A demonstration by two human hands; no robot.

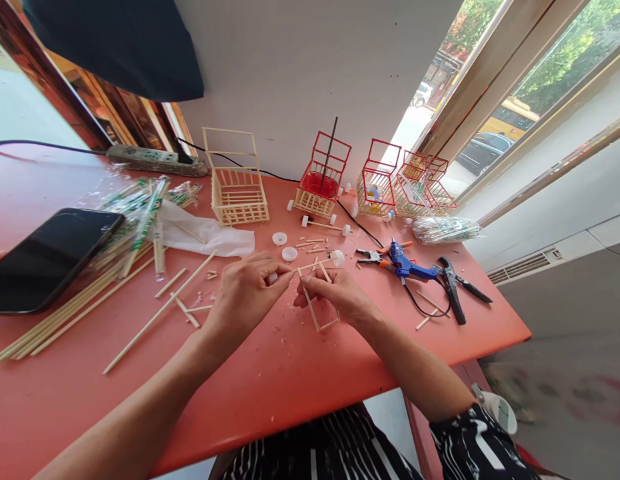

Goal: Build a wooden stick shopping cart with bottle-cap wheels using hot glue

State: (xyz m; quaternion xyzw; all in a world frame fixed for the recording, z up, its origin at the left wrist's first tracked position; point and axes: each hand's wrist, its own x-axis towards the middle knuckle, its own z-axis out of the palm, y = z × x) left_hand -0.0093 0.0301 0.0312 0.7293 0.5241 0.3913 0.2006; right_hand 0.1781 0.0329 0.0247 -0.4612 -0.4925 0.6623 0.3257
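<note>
My right hand [335, 292] is closed around a small rectangular frame of thin wooden sticks [313, 312], tilted above the table. Across the top of this frame runs a wooden stick [315, 265] with a white cap wheel [337, 258] on its right end. My left hand [253, 287] is closed, its thumb and fingertip pinching at the stick's left end. Something small and white shows between its fingers, partly hidden. Just beyond my hands, two loose white caps [279, 239] lie on the table among short cut stick pieces [310, 244].
On the red table [230, 413] stand a plain stick basket [240, 193] and red-trimmed stick carts [320, 180] along the wall. A blue glue gun [405, 261] and pliers [455, 287] lie right. Left are long sticks [85, 303], a phone [50, 257] and a power strip [155, 159].
</note>
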